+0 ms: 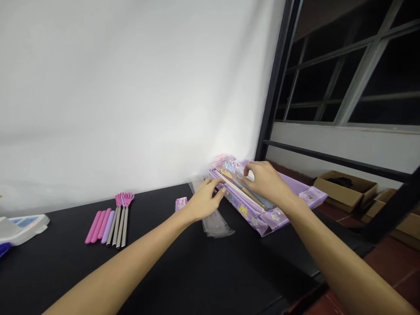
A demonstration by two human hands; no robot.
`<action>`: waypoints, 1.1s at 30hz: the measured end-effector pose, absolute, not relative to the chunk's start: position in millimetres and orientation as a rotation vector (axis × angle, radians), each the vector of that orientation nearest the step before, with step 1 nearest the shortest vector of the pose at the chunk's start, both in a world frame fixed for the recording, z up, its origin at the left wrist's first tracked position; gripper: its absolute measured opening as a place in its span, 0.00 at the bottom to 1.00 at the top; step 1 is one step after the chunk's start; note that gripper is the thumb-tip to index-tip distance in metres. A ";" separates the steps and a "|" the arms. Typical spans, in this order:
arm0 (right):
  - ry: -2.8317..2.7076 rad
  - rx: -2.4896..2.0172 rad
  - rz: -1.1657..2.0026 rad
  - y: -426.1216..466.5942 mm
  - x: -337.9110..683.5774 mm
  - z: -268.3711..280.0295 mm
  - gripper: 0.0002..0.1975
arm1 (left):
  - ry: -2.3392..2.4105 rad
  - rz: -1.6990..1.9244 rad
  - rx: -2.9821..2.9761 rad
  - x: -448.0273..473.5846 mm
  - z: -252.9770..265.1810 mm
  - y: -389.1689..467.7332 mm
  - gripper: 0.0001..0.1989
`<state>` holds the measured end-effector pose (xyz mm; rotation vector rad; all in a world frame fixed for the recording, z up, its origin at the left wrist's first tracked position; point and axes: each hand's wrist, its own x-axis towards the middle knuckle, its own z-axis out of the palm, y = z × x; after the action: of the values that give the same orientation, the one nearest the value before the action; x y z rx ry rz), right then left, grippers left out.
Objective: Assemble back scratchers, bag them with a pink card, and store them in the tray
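My left hand (206, 199) is at the near left edge of a purple printed box (244, 208), its fingers spread and curved by the rim and holding nothing. Over the open box, my right hand (264, 181) pinches with thumb and forefinger at a clear plastic packet (229, 168); the exact grip is partly hidden. Several packets with long items lie in the box. Beneath my left hand are flat clear plastic sleeves (215, 225). A small stack of pink and purple cards (180, 203) sits beside my left wrist.
On the black table (183, 271), farther left, lie metal rods with pink claw-shaped heads (121, 218) and several pink and purple handles (100, 225). A white device (28, 227) is at the far left. Cardboard boxes (344, 188) stand on the floor beyond the black frame (274, 83).
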<state>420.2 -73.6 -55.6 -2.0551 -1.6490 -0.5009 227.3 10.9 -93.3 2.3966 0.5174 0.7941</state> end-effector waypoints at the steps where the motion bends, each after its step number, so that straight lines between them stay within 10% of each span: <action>1: -1.653 -2.009 -0.489 -72.1 411.9 -50.7 0.04 | 0.523 0.780 2.431 225.0 -92.8 11.4 0.17; 21: -1.898 -1.477 1.037 33.8 183.8 -82.5 0.06 | 1.617 0.676 2.528 -30.4 -77.2 68.4 0.13; 33: -1.785 -1.742 0.980 72.8 132.6 -108.2 0.14 | 1.845 0.302 2.376 -65.8 -86.2 65.9 0.11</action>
<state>132.6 72.8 -108.2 -1.7422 -1.7852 0.9804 -65.8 65.9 -86.2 2.3762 1.8452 0.3017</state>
